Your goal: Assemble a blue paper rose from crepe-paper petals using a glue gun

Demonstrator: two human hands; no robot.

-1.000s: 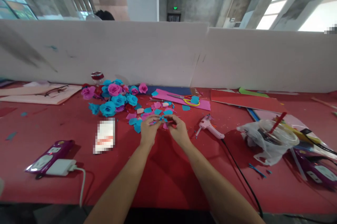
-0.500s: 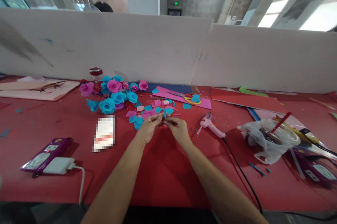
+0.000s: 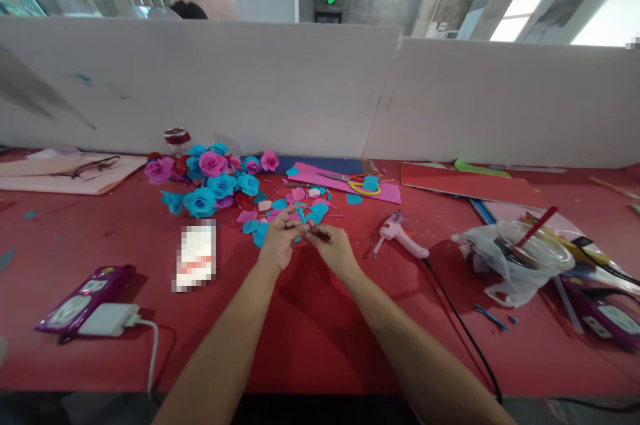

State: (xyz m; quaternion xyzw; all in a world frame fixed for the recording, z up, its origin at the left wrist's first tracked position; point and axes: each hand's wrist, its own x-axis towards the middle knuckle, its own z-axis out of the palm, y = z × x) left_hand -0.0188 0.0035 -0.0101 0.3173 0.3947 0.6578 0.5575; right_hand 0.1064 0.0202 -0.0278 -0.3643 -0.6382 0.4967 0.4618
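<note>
My left hand [image 3: 279, 240] is closed around a small blue piece of rolled paper [image 3: 301, 215] that sticks up between thumb and fingers. My right hand [image 3: 332, 245] pinches at its lower end, with the fingertips of both hands meeting; what exactly lies between the right fingertips is hidden. Just beyond the hands lie loose blue and pink paper petals [image 3: 317, 213]. Behind them to the left stands a bunch of blue, pink and red paper roses [image 3: 221, 184]. A pink glue gun [image 3: 403, 238] rests on the table to the right of my right hand.
Scissors with yellow handles [image 3: 364, 188] lie on a pink paper strip [image 3: 310, 174] at the back. A drink cup in a plastic bag [image 3: 515, 272] stands right. Left are a purple power strip [image 3: 70, 308] and white charger [image 3: 109, 320]. A white partition [image 3: 225, 85] closes the back.
My hands have turned the blue paper piece, so it now tilts toward the left hand. The left fingers have risen around it. The view has shifted slightly.
</note>
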